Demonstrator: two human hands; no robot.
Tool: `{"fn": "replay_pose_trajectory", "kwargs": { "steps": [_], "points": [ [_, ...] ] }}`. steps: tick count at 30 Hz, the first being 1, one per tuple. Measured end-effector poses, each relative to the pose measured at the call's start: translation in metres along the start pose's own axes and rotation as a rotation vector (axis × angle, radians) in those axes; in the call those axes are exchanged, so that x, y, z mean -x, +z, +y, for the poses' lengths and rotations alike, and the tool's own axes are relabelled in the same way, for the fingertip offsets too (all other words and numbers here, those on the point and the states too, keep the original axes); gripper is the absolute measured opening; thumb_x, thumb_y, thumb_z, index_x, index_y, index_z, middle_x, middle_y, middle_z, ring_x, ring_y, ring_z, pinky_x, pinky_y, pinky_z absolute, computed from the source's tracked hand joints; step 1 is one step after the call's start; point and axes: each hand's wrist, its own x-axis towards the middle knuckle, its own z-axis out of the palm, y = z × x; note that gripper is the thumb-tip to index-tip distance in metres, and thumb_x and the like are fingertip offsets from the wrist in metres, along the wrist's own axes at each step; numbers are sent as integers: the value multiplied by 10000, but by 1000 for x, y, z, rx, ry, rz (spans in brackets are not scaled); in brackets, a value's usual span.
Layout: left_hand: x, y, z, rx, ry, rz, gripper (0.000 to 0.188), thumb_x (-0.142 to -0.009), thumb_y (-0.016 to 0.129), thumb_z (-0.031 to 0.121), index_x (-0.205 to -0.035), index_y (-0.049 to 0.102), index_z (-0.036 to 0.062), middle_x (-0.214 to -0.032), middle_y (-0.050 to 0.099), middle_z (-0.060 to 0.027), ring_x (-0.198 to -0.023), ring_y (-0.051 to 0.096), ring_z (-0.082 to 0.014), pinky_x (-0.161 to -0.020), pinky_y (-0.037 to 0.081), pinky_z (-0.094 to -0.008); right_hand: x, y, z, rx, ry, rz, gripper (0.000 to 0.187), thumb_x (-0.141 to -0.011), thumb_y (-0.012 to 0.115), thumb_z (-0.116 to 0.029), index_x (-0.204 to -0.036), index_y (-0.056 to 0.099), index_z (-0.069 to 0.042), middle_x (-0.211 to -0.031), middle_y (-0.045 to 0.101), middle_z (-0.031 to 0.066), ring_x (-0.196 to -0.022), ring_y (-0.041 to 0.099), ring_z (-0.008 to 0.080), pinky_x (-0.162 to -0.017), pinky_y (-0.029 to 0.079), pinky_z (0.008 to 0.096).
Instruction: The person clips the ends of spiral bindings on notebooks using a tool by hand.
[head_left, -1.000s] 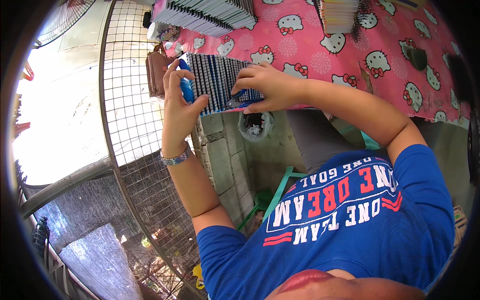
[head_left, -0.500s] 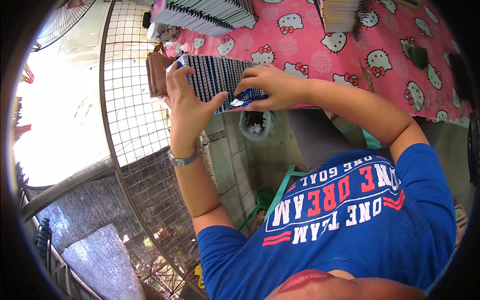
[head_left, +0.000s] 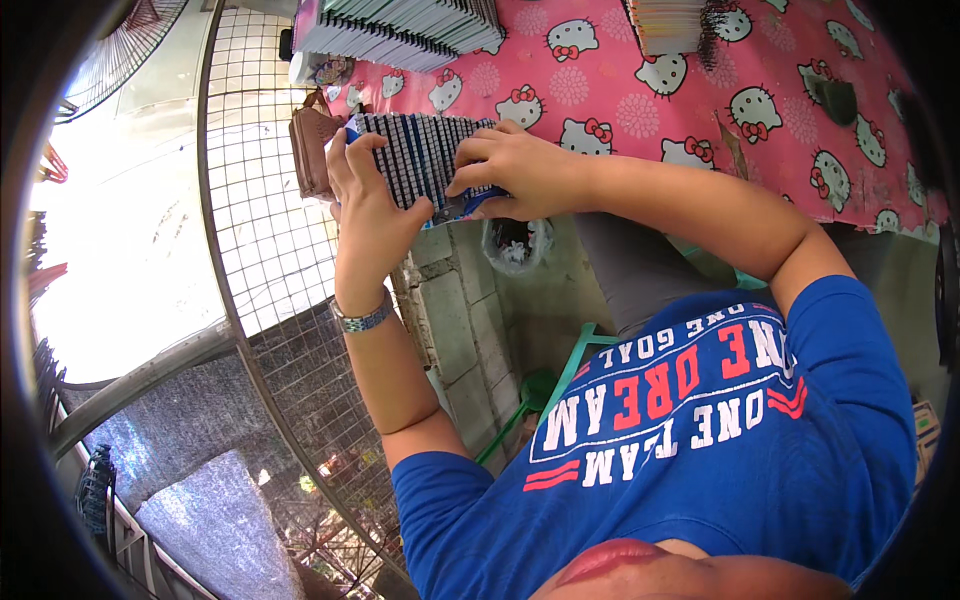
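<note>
A tight row of wire-bound notebooks [head_left: 415,140] rests at the table's near left edge, dark wire bindings facing up. My left hand [head_left: 370,205] clasps its left end, with fingers curved over the far side and thumb at the near side. A metal-band watch [head_left: 363,318] circles that wrist. My right hand [head_left: 520,175] is at the row's right end, fingers bent and closed over the bindings. Beneath its fingers shows a small blue and grey item [head_left: 487,201], mostly hidden; its kind cannot be made out.
A pink patterned cloth [head_left: 640,115] covers the table. More wire-bound stacks [head_left: 400,30] stand at the back left, and a paper stack [head_left: 665,25] at the back. A brown bag [head_left: 312,150] sits left of the notebooks, beside wire mesh [head_left: 265,190]. Below the edge hangs a lined bin [head_left: 515,245].
My right hand has shifted slightly left along the bindings, its fingers closing in. My left hand keeps its hold on the row. The whole view has moved a little.
</note>
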Motion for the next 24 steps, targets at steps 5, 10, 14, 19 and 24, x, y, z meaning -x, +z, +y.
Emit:
{"fn": "replay_pose_trajectory", "kwargs": {
  "steps": [5,10,14,19,24],
  "points": [
    [2,-1,1,-36,-17,-8,715,-628,732,130,-1250,381,121,-1464,233,-230,-1371,275,-472,-1002,351,-593,-6,-6,1,-480,309,-291,305,-880,674,-287,-1075,685,-54,-1003,645,130,-967,621,267,-870,471,390],
    [0,1,1,8,-4,8,704,-626,733,130,-1241,392,127,-1468,228,-227,-1382,253,-472,-1003,343,-609,10,2,9,-43,-26,85,300,-882,668,-306,-1042,682,-53,-943,620,127,-890,621,268,-809,487,382],
    [1,0,3,-7,-13,-2,698,-623,732,121,-1236,399,125,-1468,225,-228,-1382,251,-471,-1015,346,-593,6,-1,8,37,-42,31,308,-866,683,-314,-1071,666,-85,-981,587,107,-960,596,262,-850,455,408],
    [-1,0,4,-4,16,2,698,-626,727,118,-1241,396,127,-1469,223,-228,-1384,250,-472,-1013,349,-594,-3,-8,11,-680,531,-539,361,-841,708,-329,-1131,639,-126,-1072,565,77,-1082,544,256,-924,383,441],
    [2,0,2,-14,-23,-12,702,-624,725,115,-1246,400,127,-1467,225,-230,-1383,248,-477,-1025,348,-580,12,2,14,-99,53,-89,272,-868,678,-286,-1056,660,-91,-1017,579,113,-984,585,279,-859,454,391]
  ]
}}
